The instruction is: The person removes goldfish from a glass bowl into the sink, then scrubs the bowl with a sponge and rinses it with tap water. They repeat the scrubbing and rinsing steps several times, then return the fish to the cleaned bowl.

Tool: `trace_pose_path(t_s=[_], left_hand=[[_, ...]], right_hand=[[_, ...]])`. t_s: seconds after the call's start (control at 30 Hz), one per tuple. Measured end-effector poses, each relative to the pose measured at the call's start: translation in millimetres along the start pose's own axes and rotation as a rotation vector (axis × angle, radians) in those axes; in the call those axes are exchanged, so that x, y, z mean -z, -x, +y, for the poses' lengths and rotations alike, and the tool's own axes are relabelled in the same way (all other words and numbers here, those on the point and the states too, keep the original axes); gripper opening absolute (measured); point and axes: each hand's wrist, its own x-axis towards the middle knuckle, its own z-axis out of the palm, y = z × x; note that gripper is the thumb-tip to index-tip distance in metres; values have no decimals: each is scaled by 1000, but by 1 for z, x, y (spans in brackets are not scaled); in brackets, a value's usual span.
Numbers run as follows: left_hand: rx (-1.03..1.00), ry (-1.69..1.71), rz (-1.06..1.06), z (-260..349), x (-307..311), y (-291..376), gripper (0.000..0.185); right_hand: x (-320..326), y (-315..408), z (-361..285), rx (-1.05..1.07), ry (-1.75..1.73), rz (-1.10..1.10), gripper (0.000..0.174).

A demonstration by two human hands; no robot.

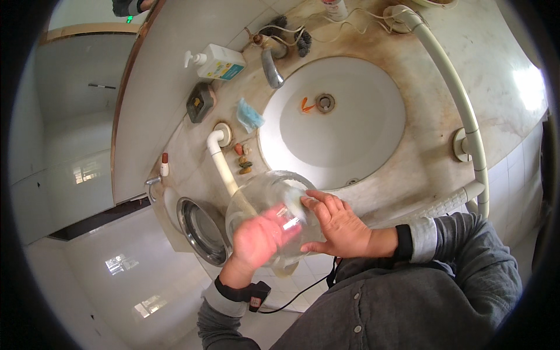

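Observation:
A clear round glass bowl (258, 192) is tilted over the front edge of the counter, beside the sink. My left hand (262, 236) holds it, with the fingers seen through the glass; whether they are inside or behind it I cannot tell. My right hand (339, 225) grips its right side, thumb and fingers spread across the glass. By my right fingertips is a blurred pale patch (296, 201), perhaps a sponge or cloth. In the white oval sink (350, 148), two orange goldfish (307, 105) lie beside the drain (325, 103).
A metal basin (203, 232) stands left of the bowl. Several small stones (245, 164), a blue face mask (249, 115), a pump bottle (222, 62) and a soap dish (201, 103) lie along the counter. The faucet (272, 68) overhangs the sink. A white grab rail (455, 78) curves around the right.

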Motion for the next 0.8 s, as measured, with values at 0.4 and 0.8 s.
trace_pose_path(t_s=[0.4,0.8], left_hand=[[329,-1184,-143,19,-20,21,47],[25,-913,39,1,-5,2,69]], right_hand=[[0,2,2,5,-47,1,91],[-9,-1,19,143,-126,10,95]])
